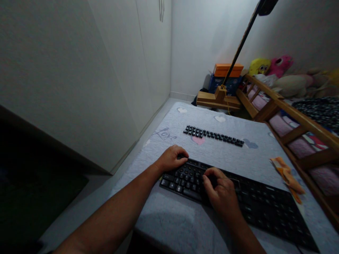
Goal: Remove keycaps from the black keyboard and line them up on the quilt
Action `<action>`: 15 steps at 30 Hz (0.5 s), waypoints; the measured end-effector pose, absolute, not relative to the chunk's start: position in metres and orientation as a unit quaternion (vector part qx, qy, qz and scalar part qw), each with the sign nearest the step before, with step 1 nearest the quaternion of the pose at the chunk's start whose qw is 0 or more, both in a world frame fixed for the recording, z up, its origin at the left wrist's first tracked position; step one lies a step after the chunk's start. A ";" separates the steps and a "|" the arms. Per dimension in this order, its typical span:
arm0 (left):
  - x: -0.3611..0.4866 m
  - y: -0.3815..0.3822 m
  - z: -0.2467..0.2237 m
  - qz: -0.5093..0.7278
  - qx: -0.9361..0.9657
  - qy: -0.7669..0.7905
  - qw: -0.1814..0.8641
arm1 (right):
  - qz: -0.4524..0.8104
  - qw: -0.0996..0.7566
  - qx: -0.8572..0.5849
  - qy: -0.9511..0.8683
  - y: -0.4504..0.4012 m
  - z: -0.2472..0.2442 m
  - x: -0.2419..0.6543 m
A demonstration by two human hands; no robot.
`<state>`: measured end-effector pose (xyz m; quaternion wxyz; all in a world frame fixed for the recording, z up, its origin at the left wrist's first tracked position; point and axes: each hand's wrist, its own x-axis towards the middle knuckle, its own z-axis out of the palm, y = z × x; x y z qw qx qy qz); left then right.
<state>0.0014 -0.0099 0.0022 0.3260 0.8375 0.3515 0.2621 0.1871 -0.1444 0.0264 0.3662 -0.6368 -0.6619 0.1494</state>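
Note:
A black computer keyboard [267, 203] lies at a slant on the cloth-covered surface, with some of its upper-left keys off and bare key sockets showing. My left hand [173, 157] grips the keyboard's far left corner, fingers over the back edge and thumb on top. Over the middle-left keys is my right hand [221, 187], its thumb and fingers curled together in a pinch. Whatever may be between those fingertips is hidden. Beyond the keyboard, loose black keycaps [212, 135] are laid out in rows on the cloth.
An orange cloth [287, 174] lies to the right of the keyboard. A wooden bed rail [304, 121] runs along the right side, with plush toys [280, 65] behind it. A wooden stand [218, 98] is at the far end, and a white wardrobe [127, 63] lines the left.

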 end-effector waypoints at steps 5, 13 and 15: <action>0.001 -0.010 0.004 0.265 0.840 0.347 0.323 | 0.163 0.357 -0.646 -0.654 -0.143 0.028 0.187; 0.001 -0.010 0.003 0.263 0.839 0.348 0.325 | 0.201 0.341 -0.628 -0.670 -0.145 0.034 0.193; 0.001 -0.010 0.003 0.262 0.840 0.347 0.324 | 0.216 0.348 -0.624 -0.666 -0.146 0.034 0.194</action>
